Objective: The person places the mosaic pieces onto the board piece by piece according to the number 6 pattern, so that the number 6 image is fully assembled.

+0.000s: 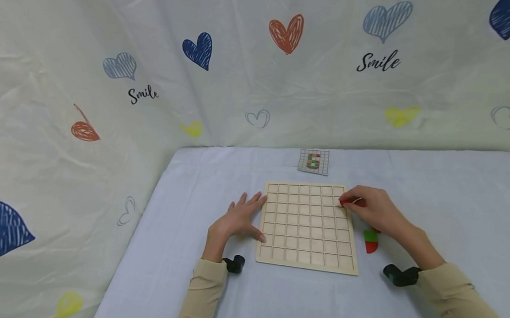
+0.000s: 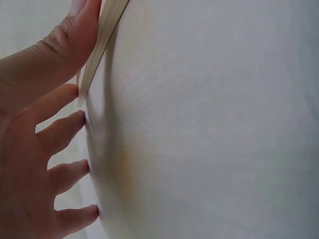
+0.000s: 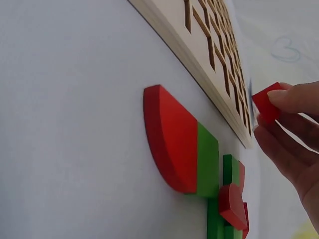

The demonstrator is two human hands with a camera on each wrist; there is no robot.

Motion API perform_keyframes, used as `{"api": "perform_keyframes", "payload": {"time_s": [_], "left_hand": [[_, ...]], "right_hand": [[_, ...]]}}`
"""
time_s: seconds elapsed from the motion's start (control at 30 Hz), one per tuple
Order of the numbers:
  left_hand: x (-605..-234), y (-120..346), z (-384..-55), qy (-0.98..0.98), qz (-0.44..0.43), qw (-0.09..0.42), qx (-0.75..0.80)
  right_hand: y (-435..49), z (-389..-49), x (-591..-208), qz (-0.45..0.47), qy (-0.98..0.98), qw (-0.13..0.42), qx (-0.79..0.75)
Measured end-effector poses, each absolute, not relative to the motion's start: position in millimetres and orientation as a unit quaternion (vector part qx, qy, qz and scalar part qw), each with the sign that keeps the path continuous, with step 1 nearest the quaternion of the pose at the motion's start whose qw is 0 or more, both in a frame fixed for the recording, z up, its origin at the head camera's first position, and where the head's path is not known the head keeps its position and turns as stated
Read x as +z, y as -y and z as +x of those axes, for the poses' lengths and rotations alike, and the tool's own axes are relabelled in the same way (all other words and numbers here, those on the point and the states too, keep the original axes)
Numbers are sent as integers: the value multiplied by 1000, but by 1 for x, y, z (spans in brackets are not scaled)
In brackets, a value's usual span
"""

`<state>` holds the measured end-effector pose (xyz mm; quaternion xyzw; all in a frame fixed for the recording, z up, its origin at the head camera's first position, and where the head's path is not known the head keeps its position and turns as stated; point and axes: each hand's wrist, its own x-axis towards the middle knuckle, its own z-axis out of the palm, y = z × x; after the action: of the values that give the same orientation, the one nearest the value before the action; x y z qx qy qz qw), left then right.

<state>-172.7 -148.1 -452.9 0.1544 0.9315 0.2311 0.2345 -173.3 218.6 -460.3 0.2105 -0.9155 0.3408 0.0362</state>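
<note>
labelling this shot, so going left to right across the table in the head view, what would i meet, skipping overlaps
Left hand → wooden grid board → green and red pieces → black right wrist camera

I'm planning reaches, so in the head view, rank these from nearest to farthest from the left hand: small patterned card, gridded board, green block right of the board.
From the left hand:
1. Gridded board: directly right, its left edge touched.
2. Patterned card: ahead and right, beyond the board's far edge.
3. Green block: farthest right, across the board.
</note>
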Motion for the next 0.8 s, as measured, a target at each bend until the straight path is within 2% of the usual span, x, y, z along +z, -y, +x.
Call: {"api": "perform_keyframes", "payload": {"time_s": [0.17, 0.8], "left_hand": [[-454, 148, -173, -933, 153, 233, 229], [-454, 148, -173, -932, 157, 230, 233]], "right_hand": [[-214, -177, -460, 196, 915, 9, 353], [-180, -202, -463, 208, 905, -13, 370]]}}
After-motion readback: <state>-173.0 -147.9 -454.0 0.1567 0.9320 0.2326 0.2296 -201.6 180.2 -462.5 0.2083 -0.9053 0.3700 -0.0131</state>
